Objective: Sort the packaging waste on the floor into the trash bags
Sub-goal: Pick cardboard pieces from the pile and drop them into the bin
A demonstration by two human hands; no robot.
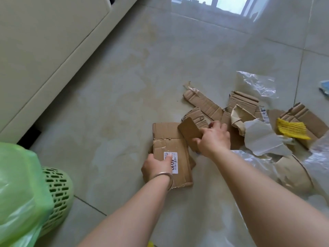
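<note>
A flattened cardboard piece [169,139] with a white label lies on the tiled floor. My left hand [156,166] grips its near left edge, thumb on the label. My right hand [213,136] pinches a small rounded cardboard piece [189,132] and holds it tilted above the flat one. More torn cardboard strips [204,104], crumpled paper [261,138], a yellow foam net [292,130] and clear plastic film [258,84] lie scattered to the right. A green trash bag [19,193] lines a green perforated bin [57,191] at the lower left.
A cream cabinet [44,50] runs along the upper left, raised on a dark foot. A blue scrap [324,88] shows at the right edge. More clear plastic [318,157] and a curved cardboard piece [292,173] lie under my right forearm.
</note>
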